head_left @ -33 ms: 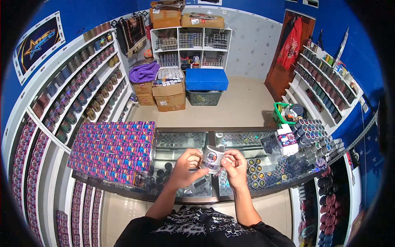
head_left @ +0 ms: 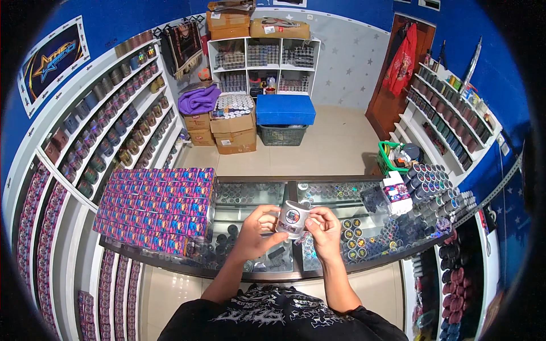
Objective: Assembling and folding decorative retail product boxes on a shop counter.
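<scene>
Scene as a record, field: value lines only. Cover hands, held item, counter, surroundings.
left_hand: left hand, holding the item's left side
right_hand: right hand, holding its right side
held_item: pale curved piece, round dark emblem, tilted, above counter
surface: glass-topped counter, dark frame
counter_left: stacked patterned boxes, pink, purple and blue
counter_right: green basket with mixed contents
beyond_counter: blue box on floor-standing basket

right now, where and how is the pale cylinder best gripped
Probably with the fingers on opposite edges of the pale cylinder's curved wall, coming from left and right: it is round, leans slightly right, and this leaves its dark open top and front emblem uncovered.
</scene>
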Available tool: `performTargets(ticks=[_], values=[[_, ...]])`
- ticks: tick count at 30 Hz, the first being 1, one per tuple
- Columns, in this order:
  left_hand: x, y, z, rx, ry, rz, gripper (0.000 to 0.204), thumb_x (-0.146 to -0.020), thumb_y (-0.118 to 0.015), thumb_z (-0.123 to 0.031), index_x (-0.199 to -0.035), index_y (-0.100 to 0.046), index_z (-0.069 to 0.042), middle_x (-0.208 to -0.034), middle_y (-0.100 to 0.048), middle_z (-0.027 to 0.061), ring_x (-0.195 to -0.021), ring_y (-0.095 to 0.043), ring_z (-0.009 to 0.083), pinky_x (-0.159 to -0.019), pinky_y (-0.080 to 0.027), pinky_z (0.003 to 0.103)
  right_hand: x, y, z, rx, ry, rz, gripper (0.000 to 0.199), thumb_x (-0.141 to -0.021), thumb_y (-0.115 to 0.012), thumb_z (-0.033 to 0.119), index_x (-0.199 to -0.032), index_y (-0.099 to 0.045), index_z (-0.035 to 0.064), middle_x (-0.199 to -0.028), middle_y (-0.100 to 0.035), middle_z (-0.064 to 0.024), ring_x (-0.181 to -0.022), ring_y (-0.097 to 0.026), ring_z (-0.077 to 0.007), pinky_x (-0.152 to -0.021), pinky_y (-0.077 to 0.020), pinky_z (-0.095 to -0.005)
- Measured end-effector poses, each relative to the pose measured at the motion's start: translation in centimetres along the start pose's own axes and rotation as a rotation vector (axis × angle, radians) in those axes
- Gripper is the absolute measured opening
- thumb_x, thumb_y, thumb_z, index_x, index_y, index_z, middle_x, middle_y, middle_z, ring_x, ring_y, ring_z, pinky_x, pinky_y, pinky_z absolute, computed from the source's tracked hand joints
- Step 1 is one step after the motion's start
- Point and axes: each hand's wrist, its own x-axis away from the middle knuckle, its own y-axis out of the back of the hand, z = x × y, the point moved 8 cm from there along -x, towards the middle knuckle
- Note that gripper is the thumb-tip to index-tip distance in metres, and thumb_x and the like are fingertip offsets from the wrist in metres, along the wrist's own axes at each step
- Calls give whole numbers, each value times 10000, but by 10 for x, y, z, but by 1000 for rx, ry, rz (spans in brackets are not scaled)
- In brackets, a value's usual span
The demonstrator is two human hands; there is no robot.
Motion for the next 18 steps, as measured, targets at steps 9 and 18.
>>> performTargets(ticks=[9,18], values=[[-3,12,13,3,56,-20,538,-855,-659,-5,-1358,-467,18,-994,-682,106,-844,-634,120,-774,-518,264,-14,-2,-3,6,-15,-16,292,-857,-694,53,-1124,-607,-23,-1024,-661,-105,-902,-634,-129,-794,-535,-262],[11,42,14,-236,-4,-28,544,-817,-682,17,-1335,-525,-41,-1003,-657,61,-783,-595,81,-754,-495,258,-29,-55,5,306,-85,267,654,-652,-802,-53,-1241,-520,-15,-1090,-632,-89,-987,-629,-158,-815,-547,-291]])
